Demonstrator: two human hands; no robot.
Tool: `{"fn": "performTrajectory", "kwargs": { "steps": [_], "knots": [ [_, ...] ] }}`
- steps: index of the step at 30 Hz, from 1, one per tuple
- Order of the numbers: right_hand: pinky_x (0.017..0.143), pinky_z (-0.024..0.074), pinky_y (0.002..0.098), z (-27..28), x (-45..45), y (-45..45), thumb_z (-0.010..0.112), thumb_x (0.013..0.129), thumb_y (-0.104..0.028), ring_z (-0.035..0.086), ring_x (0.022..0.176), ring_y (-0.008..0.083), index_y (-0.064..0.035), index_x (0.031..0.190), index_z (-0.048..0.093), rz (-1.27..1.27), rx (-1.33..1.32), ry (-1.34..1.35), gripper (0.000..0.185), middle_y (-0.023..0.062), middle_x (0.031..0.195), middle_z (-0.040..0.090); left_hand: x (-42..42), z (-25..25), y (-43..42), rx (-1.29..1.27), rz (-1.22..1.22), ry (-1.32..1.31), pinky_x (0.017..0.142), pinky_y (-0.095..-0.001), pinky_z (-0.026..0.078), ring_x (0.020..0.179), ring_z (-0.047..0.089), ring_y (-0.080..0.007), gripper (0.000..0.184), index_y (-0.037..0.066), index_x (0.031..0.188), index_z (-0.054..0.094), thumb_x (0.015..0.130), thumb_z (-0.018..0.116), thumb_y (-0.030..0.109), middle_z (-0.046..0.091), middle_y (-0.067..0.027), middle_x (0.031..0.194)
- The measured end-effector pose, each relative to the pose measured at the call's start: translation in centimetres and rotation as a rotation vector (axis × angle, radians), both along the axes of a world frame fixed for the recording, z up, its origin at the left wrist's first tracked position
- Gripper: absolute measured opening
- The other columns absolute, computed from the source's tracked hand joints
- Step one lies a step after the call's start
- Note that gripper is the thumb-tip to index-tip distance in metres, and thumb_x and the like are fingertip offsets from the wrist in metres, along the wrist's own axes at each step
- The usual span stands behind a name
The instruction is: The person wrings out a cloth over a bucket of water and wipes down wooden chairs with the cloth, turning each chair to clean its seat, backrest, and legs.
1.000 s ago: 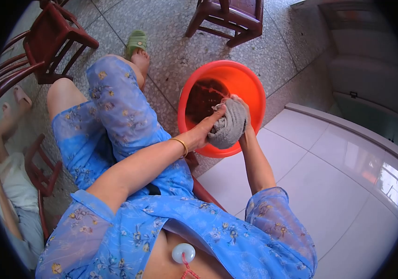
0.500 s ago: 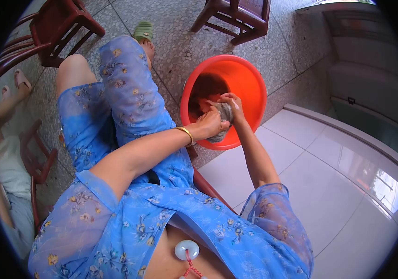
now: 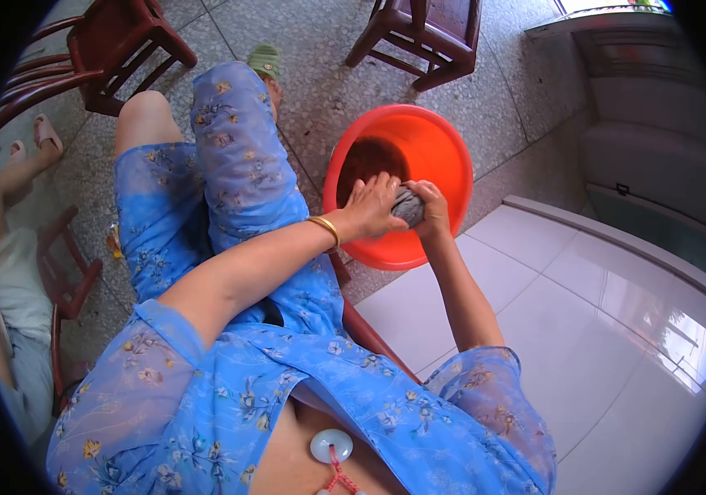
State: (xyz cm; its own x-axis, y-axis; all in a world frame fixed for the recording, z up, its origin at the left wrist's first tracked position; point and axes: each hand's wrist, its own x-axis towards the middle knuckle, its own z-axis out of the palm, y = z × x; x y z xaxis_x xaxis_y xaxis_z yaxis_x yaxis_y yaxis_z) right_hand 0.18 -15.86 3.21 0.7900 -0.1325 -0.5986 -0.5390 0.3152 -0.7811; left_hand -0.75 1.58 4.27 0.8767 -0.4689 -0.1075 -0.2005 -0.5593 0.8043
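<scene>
A wadded grey cloth is over the near part of the red plastic bucket, between the two hands and equally close to both. The left hand, on the bucket's left side, has its fingers spread, its palm side against the cloth. The right hand, toward the bucket's right, curls around the cloth. The bunching leaves its long axis unclear. Dark water is at the bucket's far left.

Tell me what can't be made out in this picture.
- Head view: the grey cloth's full shape, partly covered by the left hand and right hand.
- Head view: the red bucket's bottom, lost in dark contents and partly behind the left hand.
- Head view: the upper chair's top, cut off by the top edge.
- Head view: the other person's upper body, cut off by the dark left edge.
</scene>
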Motion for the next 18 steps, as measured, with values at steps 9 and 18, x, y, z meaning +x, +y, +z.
{"fn": "performTrajectory", "kwargs": {
  "steps": [9, 18],
  "knots": [
    [0.090, 0.0523, 0.0414, -0.8, 0.3, -1.8, 0.050, 0.092, -0.026, 0.064, 0.098, 0.0255, -0.0026, 0.109, 0.062, -0.151, 0.458, 0.000, 0.031, 0.0113, 0.107, 0.066, 2.0, 1.9, -1.3, -0.787, 0.523, 0.363, 0.096, -0.0388, 0.047, 0.114, 0.057, -0.0280, 0.073, 0.001, 0.125, 0.048, 0.065, 0.080, 0.026, 0.059, -0.0199, 0.117],
    [0.077, 0.0519, 0.0366, 4.9, 0.6, -0.7, 0.056, 0.090, -0.028, 0.061, 0.089, 0.0211, -0.0091, 0.094, 0.057, 0.101, 0.625, 0.151, 0.019, 0.0086, 0.097, 0.063, 0.5, 6.8, -3.4, -0.673, 0.046, -0.352, 0.103, -0.0481, 0.039, 0.117, 0.053, -0.0345, 0.060, 0.005, 0.121, 0.055, 0.063, 0.069, 0.001, 0.056, -0.0169, 0.121]
  ]
}}
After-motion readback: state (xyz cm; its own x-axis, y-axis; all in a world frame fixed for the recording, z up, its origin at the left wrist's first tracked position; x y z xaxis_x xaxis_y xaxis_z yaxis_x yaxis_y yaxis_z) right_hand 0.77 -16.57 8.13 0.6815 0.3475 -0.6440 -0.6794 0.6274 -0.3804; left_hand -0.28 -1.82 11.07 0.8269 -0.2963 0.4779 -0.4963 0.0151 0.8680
